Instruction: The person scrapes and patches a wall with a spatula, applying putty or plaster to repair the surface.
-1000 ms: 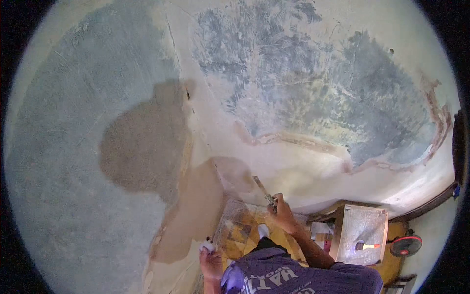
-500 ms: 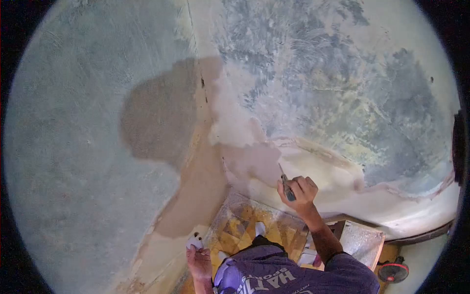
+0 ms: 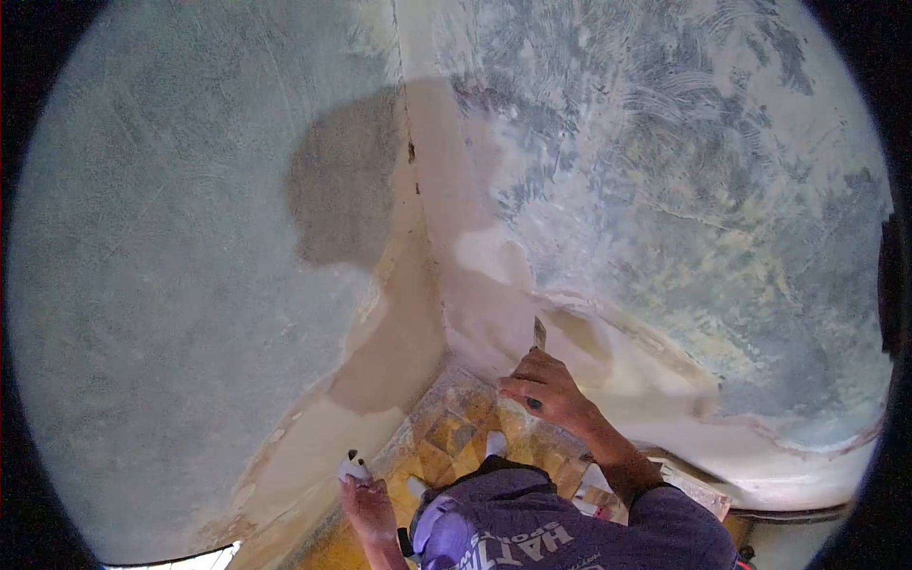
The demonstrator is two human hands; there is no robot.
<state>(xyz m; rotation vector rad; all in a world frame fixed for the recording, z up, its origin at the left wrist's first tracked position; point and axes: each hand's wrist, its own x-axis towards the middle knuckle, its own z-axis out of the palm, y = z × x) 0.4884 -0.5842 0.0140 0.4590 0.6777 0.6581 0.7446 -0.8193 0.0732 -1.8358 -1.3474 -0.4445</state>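
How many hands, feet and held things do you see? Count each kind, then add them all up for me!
Left hand and right hand: 2 hands
White-covered feet: 2
Flat-bladed tool and small white object: 2 held things
Total: 6

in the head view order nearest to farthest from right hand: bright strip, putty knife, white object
1. Putty knife: in the right hand
2. White object: left, in the left hand
3. Bright strip: lower-left picture edge

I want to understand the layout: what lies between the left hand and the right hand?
In the head view, patterned floor and the person's feet show between the left hand and the right hand.
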